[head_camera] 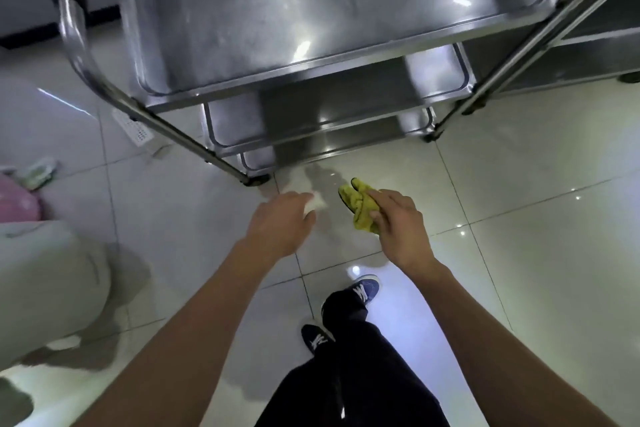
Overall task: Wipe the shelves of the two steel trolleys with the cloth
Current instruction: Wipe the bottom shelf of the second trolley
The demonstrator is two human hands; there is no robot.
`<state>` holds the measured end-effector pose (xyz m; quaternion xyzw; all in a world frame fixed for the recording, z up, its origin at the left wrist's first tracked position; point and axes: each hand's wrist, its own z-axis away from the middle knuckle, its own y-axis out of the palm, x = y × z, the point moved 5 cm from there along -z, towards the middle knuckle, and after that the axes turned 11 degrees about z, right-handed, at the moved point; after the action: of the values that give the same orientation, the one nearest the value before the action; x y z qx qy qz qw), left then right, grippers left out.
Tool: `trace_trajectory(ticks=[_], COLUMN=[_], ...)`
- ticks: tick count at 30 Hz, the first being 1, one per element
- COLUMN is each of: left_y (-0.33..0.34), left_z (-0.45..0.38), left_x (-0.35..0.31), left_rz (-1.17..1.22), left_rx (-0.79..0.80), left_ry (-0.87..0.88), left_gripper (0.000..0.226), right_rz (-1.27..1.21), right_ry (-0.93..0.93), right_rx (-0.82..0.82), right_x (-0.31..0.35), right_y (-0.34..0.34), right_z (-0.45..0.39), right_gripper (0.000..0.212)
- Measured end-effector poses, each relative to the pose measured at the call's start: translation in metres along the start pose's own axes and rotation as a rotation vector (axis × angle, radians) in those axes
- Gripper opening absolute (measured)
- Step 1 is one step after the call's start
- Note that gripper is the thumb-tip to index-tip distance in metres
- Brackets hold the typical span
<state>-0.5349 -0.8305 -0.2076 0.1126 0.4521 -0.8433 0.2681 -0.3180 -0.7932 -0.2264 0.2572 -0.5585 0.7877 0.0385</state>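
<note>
A three-shelf steel trolley (311,45) stands in front of me, its top shelf shiny, with the middle shelf (346,107) and bottom shelf (332,146) showing below it. Part of a second steel trolley (568,55) is at the right. My right hand (401,229) grips a crumpled yellow cloth (360,206) in the air below the trolley's near edge. My left hand (280,222) hovers beside it, fingers curled round something small and white (317,203).
A tubular trolley handle (74,38) curves down at the left. A white perforated object (133,126) lies on the tiled floor, with pale and pink bundles (20,201) at the far left. My shoes (363,289) are below.
</note>
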Motion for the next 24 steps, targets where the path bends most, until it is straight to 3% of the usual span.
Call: trace_trajectory(ticks=[9, 17, 24], left_y=[0.096, 0.209, 0.230], left_z=[-0.005, -0.165, -0.294], left_x=[0.125, 0.239, 0.292], left_rz=[0.203, 0.220, 0.197], left_rx=[-0.046, -0.118, -0.272], left_ry=[-0.156, -0.197, -0.150], left_gripper=[0.048, 0.046, 0.041], right_rz=[-0.003, 0.031, 0.011], right_ry=[-0.148, -0.281, -0.479], right_rx=[0.115, 0.166, 0.046], right_x=[-0.001, -0.056, -0.069], right_y=[0.129, 0.330, 0.400], right_z=[-0.035, -0.168, -0.284], right_gripper=[0.042, 0.043, 0.035])
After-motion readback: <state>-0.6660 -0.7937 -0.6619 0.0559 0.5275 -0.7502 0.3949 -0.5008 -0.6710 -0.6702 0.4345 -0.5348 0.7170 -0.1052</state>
